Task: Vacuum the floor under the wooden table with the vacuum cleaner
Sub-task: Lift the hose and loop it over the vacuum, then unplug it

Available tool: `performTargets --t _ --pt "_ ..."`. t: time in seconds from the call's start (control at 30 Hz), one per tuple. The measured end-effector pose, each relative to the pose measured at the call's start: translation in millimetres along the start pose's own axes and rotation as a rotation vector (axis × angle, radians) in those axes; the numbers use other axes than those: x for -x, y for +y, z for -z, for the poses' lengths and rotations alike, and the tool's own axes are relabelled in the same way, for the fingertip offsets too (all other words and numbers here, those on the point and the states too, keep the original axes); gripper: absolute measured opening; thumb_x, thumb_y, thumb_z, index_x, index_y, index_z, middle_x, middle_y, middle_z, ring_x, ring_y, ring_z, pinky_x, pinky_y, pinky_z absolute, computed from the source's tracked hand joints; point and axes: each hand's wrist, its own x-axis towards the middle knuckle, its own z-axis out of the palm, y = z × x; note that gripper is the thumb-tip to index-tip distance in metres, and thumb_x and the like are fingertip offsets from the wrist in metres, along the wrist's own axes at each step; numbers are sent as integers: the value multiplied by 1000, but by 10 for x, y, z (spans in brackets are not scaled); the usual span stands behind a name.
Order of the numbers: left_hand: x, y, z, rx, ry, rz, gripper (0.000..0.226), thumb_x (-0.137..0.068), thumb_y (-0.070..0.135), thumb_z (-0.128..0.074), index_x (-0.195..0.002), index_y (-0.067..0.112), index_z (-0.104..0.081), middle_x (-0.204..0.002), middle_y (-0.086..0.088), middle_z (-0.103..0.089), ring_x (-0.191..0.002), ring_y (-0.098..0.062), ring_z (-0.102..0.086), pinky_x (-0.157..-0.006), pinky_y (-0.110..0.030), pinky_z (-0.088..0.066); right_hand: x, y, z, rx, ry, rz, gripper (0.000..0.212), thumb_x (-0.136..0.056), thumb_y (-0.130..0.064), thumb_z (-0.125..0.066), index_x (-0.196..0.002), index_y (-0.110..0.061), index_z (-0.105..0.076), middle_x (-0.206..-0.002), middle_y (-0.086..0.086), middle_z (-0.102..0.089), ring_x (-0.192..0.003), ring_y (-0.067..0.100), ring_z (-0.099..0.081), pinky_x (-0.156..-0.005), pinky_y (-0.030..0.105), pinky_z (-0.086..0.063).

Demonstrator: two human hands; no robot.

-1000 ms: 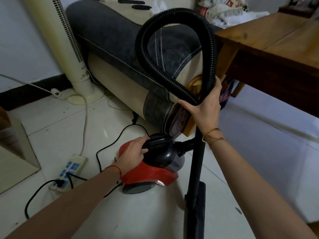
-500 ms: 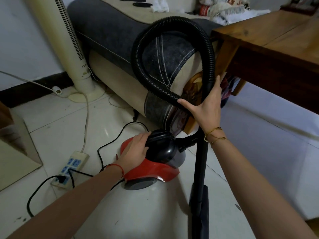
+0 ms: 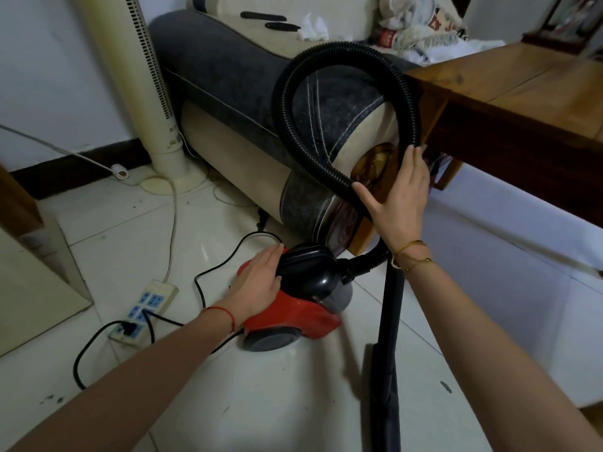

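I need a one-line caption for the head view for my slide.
Left hand rests on the red vacuum cleaner; right hand touches its black hose beside the wooden table.

Glossy plastic vacuum cleaner [image 3: 303, 301], ribbed hose [image 3: 342, 53], grainy wooden table [image 3: 522, 93], shiny floor tiles [image 3: 277, 402]

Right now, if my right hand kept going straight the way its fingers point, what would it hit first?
Your right hand points up and away; its fingertips already touch the black hose, with the wooden table edge probably next, though depth is unclear.
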Motion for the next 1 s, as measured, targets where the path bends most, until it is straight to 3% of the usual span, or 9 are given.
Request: performTargets --t 0.33,0.47,0.63,0.83,0.93,1.0 --pt "557 -384 313 -38 82 33 57 -95 14 -48 -148 9 -28 -150 -7 -33 -137 -19 -30 -113 -26 -21 814 -894 -330 4 -202 495 65 -93 -49 -51 -143 -10 -38 -148 8 -39 -141 25 -27 -119 45 -18" --pt "978 -819 320 -75 90 138 57 -93 14 -50 -147 9 -31 -146 -8 -38 -134 -22 -36 -113 -32 -28 1222 -1206 -604 -60 -293 549 57 -95 -45 -49 -141 -11 -42 -144 6 -43 -139 24 -32 -120 39 -17" --pt "1533 -1367 376 -92 108 288 53 -95 13 -49 -145 5 -34 -146 -10 -38 -134 -24 -35 -112 -30 -24 1650 -1561 -1083 -106 -430 653 47 -92 -39 -55 -129 -9 -54 -133 9 -53 -127 27 -45 -109 39 -32" --pt "1834 -2065 695 -113 239 418 47 -95 9 -46 -141 3 -40 -142 -14 -43 -131 -27 -39 -111 -33 -28 2080 -2043 -1696 -168 -590 714 40 -89 -30 -62 -122 -7 -59 -127 11 -58 -121 30 -51 -106 39 -35" --pt "1980 -2393 870 -130 270 466 45 -96 4 -42 -141 3 -41 -143 -15 -42 -133 -27 -37 -112 -32 -25 2196 -2330 -1943 -195 -674 751 41 -91 -35 -50 -117 -6 -62 -121 11 -62 -116 30 -54 -102 37 -37" --pt "2086 -2620 910 -131 223 501 46 -97 6 -42 -143 7 -39 -145 -11 -40 -134 -25 -35 -112 -32 -25 2260 -2518 -2106 -200 -725 775 37 -91 -32 -52 -114 -6 -63 -117 12 -63 -112 31 -56 -99 39 -40"
